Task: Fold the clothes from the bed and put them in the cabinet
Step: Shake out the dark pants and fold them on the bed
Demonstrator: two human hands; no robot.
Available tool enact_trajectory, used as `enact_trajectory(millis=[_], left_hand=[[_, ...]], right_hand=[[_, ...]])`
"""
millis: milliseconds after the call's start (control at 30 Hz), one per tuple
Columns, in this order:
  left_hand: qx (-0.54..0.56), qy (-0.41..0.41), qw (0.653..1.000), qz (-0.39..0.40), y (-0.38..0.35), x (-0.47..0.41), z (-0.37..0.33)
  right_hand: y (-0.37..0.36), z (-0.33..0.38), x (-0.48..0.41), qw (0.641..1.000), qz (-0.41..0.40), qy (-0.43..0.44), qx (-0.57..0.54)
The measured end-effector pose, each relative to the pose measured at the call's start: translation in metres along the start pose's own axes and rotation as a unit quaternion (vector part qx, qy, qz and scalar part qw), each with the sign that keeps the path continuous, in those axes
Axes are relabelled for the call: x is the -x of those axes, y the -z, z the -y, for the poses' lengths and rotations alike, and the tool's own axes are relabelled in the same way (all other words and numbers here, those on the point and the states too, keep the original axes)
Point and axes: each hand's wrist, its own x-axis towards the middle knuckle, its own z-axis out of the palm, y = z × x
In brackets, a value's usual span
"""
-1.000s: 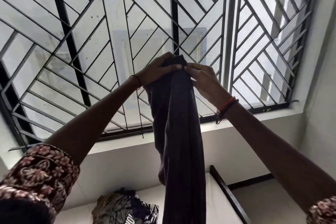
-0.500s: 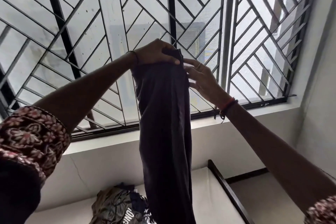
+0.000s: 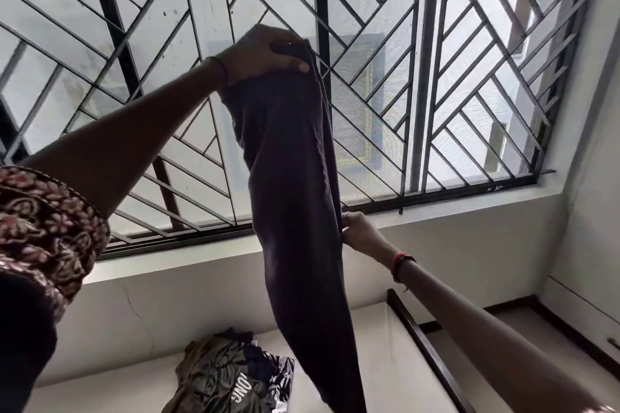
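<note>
dark garment — hung lengthwise before the window grille, top bunched in the left hand, fingers clamped; right hand pinches its side edge. unfolded clothes lie on the bed — folding seems barely begun; cabinet unseen.

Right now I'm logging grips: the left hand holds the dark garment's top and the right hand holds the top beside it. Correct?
Not quite. The head view shows the right hand pinching the garment partway down its edge; the left hand alone holds the top.
</note>
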Motion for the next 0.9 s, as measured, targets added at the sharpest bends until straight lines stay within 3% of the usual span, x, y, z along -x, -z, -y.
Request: enact_trajectory(millis=[67,167,233,333,433,567,667,800,900], left_hand=[[-0.008,0.002,1.0,-0.015,0.009,0.0,0.002],[-0.004,0.012,1.0,-0.024,0.023,0.005,0.006],[0.001,0.018,0.999,-0.043,0.03,0.008,0.011],[0.007,0.027,0.998,-0.058,0.033,0.014,0.019],[0.024,0.031,0.997,-0.068,0.031,0.018,0.021],[0.024,0.038,0.994,-0.099,0.028,0.018,0.021],[0.003,0.056,0.991,-0.118,0.027,0.015,0.02],[-0.023,0.079,0.985,-0.15,0.025,0.008,0.019],[-0.038,0.091,0.982,-0.161,0.025,0.003,0.02]], right_hand=[[-0.006,-0.008,0.002,1.0,-0.008,-0.026,0.002],[0.001,-0.012,0.0,0.992,-0.111,-0.058,-0.013],[0.009,-0.014,-0.001,0.978,-0.158,-0.096,-0.095],[0.007,-0.009,0.004,0.943,-0.102,-0.133,-0.287],[-0.006,-0.004,0.012,0.922,-0.031,-0.133,-0.362],[-0.021,-0.008,0.03,0.923,0.0,-0.106,-0.369],[-0.036,-0.011,0.047,0.931,-0.033,-0.089,-0.352],[-0.059,-0.007,0.071,0.974,-0.089,-0.063,-0.197],[-0.079,0.003,0.081,0.979,-0.112,-0.058,-0.159]])
